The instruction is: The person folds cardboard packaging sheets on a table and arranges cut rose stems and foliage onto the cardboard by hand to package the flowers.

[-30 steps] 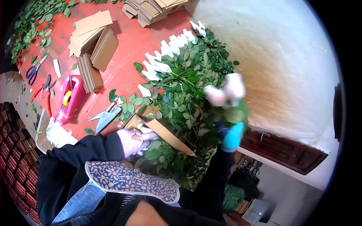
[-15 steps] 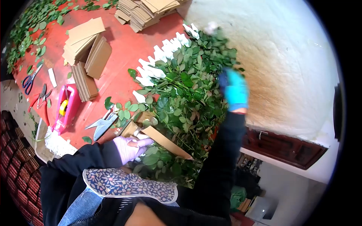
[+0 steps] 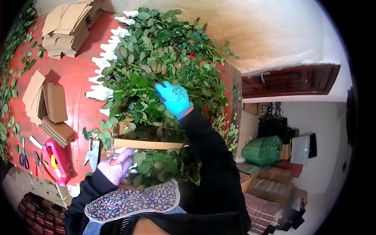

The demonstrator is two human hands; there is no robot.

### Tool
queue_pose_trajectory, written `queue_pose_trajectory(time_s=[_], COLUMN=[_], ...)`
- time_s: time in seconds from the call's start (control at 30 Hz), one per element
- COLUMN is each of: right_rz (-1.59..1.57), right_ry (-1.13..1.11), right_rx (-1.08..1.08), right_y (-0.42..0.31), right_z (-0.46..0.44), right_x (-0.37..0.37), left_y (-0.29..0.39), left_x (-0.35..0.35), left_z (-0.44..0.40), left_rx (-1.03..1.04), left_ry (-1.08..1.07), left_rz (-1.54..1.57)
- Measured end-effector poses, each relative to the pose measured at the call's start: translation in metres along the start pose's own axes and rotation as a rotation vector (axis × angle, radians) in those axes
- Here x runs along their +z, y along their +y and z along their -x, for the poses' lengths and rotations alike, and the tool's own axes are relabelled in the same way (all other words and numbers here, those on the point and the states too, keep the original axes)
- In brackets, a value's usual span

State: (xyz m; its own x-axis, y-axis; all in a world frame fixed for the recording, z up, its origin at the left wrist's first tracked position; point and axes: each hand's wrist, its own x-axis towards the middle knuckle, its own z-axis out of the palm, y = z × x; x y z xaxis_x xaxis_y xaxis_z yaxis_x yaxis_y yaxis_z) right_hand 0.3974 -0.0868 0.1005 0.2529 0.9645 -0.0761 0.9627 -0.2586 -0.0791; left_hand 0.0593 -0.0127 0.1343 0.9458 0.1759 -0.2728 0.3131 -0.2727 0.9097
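My right hand (image 3: 174, 100), in a blue glove, is closed on a leafy rose stem (image 3: 137, 90) above a dense pile of roses (image 3: 168, 58). The white-sleeved flower heads (image 3: 100, 93) line up along the pile's left side. My left hand (image 3: 117, 166), in a purple glove, lies at the near left end of a cardboard strip (image 3: 149, 145), its visible fingers stretched out beside white-sleeved heads and leaves (image 3: 156, 166). Leaves partly cover its fingertips. The strip stands across the roses, between the near bunch and the larger pile.
On the red table (image 3: 82, 129) are cardboard pieces (image 3: 55, 102), a taller cardboard stack (image 3: 70, 27), a pink tape dispenser (image 3: 58, 160), grey-handled shears (image 3: 92, 154), scissors (image 3: 23, 156) and red-handled pruners (image 3: 39, 162). A wall borders the far side; a green bundle (image 3: 262, 152) sits right.
My right hand has moved from the pile's far right edge to its middle and now grips a stem. The view has turned right; my left hand stays near the cardboard strip.
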Motion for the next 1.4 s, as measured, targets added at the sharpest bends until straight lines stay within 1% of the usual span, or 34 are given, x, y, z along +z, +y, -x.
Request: queue_pose_trajectory(time_s=[0.03, 0.07, 0.1, 0.13, 0.17, 0.2, 0.27, 0.33, 0.37, 0.4, 0.43, 0.47, 0.5, 0.53, 0.6, 0.63, 0.7, 0.73, 0.77, 0.83, 0.9, 0.93, 0.97, 1.03, 1.1, 1.13, 1.17, 1.2, 1.23, 1.27, 1.3, 1.33, 1.37, 1.4], right_rz=[-0.014, -0.04, -0.069, -0.183, -0.235, -0.296, -0.395, -0.504, -0.572, -0.571, -0.569, -0.45, -0.519, -0.388, -0.057, 0.024, 0.374, 0.547, 0.552, -0.021, -0.243, -0.224, -0.06, -0.228, -0.342, -0.244, -0.249, -0.113, 0.024, 0.101, 0.096, 0.128, 0.158, 0.122], right_ry=[0.008, 0.055, 0.099, 0.109, 0.096, 0.117, 0.145, 0.184, 0.218, 0.245, 0.269, 0.33, 0.266, 0.36, 0.619, 0.618, 0.592, 0.576, 0.591, 0.793, 0.453, 0.228, 0.08, -0.196, -0.291, -0.273, -0.297, -0.326, -0.343, -0.448, -0.45, -0.373, -0.297, -0.306], right_rx=[0.01, 0.016, 0.004, 0.091, 0.163, 0.147, 0.113, 0.083, 0.072, 0.024, -0.02, -0.092, -0.02, -0.018, -0.109, -0.016, 0.071, 0.111, 0.11, 0.053, 0.024, 0.02, -0.03, 0.033, -0.014, -0.007, -0.007, -0.006, -0.008, -0.013, -0.018, -0.046, -0.072, -0.091], right_y=[0.0, 0.004, 0.007, -0.003, 0.001, 0.005, 0.01, 0.01, 0.009, 0.011, 0.015, 0.022, 0.026, 0.02, 0.035, 0.044, 0.068, 0.077, 0.078, 0.059, 0.039, 0.04, 0.037, 0.035, 0.03, 0.021, 0.016, 0.013, 0.01, 0.007, 0.009, 0.011, 0.015, 0.015], right_z=[0.005, 0.008, 0.006, 0.005, 0.005, 0.005, 0.003, 0.004, 0.005, 0.006, 0.008, 0.01, 0.012, 0.009, -0.024, -0.05, -0.085, -0.102, -0.106, -0.114, -0.108, -0.102, -0.087, -0.055, -0.024, -0.007, 0.01, 0.023, 0.032, 0.04, 0.044, 0.049, 0.055, 0.052], right_x=[0.0, -0.006, -0.012, -0.03, -0.026, -0.023, -0.025, -0.029, -0.03, -0.034, -0.038, -0.043, -0.063, -0.091, -0.137, -0.159, -0.183, -0.196, -0.193, -0.174, -0.119, -0.079, -0.046, 0.001, 0.016, 0.016, 0.02, 0.026, 0.031, 0.034, 0.041, 0.049, 0.055, 0.049], left_y=[0.0, 0.0, -0.003, -0.007, -0.009, -0.012, 0.004, -0.011, -0.015, -0.017, -0.014, -0.011, -0.007, -0.002, 0.002, -0.001, -0.001, 0.0, 0.002, 0.001, -0.008, 0.0, -0.001, -0.003, -0.027, -0.027, -0.028, -0.028, -0.023, -0.017, -0.012, -0.01, -0.01, -0.012], left_x=[0.001, 0.001, 0.001, 0.001, 0.002, 0.003, -0.004, 0.006, 0.007, 0.008, 0.006, 0.004, 0.002, -0.002, -0.005, -0.002, -0.006, -0.007, -0.006, -0.003, 0.001, -0.007, -0.006, -0.004, 0.019, 0.019, 0.019, 0.02, 0.014, 0.008, 0.004, 0.003, 0.005, 0.007], left_z=[0.0, 0.0, 0.001, 0.003, 0.005, 0.007, 0.002, 0.002, 0.004, 0.005, 0.005, 0.004, 0.004, 0.005, 0.006, 0.006, 0.007, 0.006, 0.005, 0.003, 0.005, 0.003, 0.005, 0.006, 0.008, 0.007, 0.006, 0.004, 0.004, 0.004, 0.006, 0.007, 0.007, 0.006], left_rx=[0.048, 0.034, 0.067, 0.124, 0.157, 0.136, -0.228, -0.067, -0.019, 0.027, 0.019, 0.01, 0.0, -0.033, -0.06, -0.036, -0.163, -0.159, -0.16, -0.157, -0.066, -0.142, -0.147, -0.107, 0.106, 0.131, 0.156, 0.181, 0.177, 0.173, 0.077, -0.02, -0.027, 0.037], left_ry=[0.024, 0.016, 0.034, 0.041, 0.042, 0.019, -0.151, -0.034, 0.006, 0.047, 0.024, -0.001, 0.008, -0.01, -0.019, 0.002, -0.125, -0.124, -0.09, -0.056, -0.038, -0.114, -0.107, -0.066, 0.163, 0.173, 0.183, 0.193, 0.175, 0.158, 0.086, 0.01, 0.005, 0.068], left_rz=[-0.032, -0.03, -0.075, -0.145, -0.203, -0.212, 0.041, -0.05, -0.075, -0.103, -0.087, -0.067, -0.054, -0.026, -0.017, 0.005, 0.091, 0.083, 0.045, 0.013, 0.006, 0.062, 0.075, 0.044, -0.085, -0.061, -0.037, -0.013, 0.022, 0.057, 0.047, 0.038, 0.038, -0.002])
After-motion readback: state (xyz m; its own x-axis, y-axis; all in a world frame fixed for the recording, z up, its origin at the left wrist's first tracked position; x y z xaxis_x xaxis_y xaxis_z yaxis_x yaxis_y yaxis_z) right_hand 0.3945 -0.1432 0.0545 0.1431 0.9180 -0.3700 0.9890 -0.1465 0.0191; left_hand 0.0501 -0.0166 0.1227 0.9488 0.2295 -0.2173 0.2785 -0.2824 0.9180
